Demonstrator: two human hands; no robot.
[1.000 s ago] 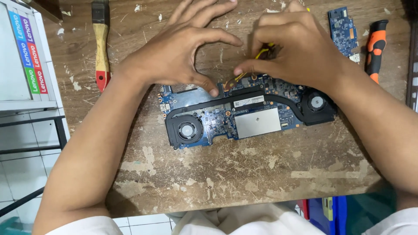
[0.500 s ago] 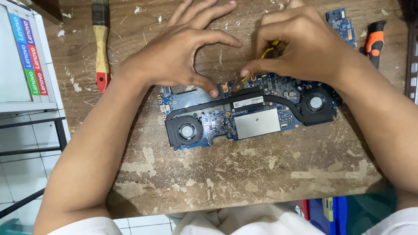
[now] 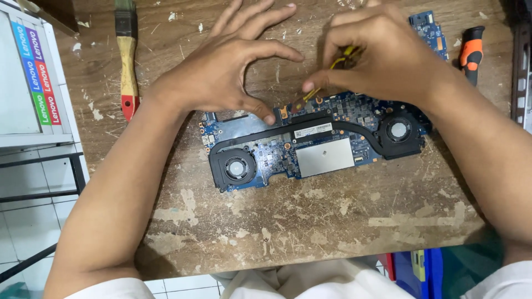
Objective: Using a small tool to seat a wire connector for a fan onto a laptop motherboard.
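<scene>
Blue board [image 3: 310, 149] lies flat on the worn table [image 3: 310, 232], a fan at each end. It is steadied by the left hand [image 3: 227, 77], spread wide, thumb tip pressed on the top edge. A yellow tool [image 3: 327, 72] is pinched in the closed right hand [image 3: 382, 55], its tip set at the board's upper edge. A screw or connector there is judged to be under work; steady downward pressure and a braced board are called for next

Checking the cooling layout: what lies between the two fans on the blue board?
In the head view, a black heat pipe arcs from the left fan to the right fan, with a silver plate below it.
</scene>
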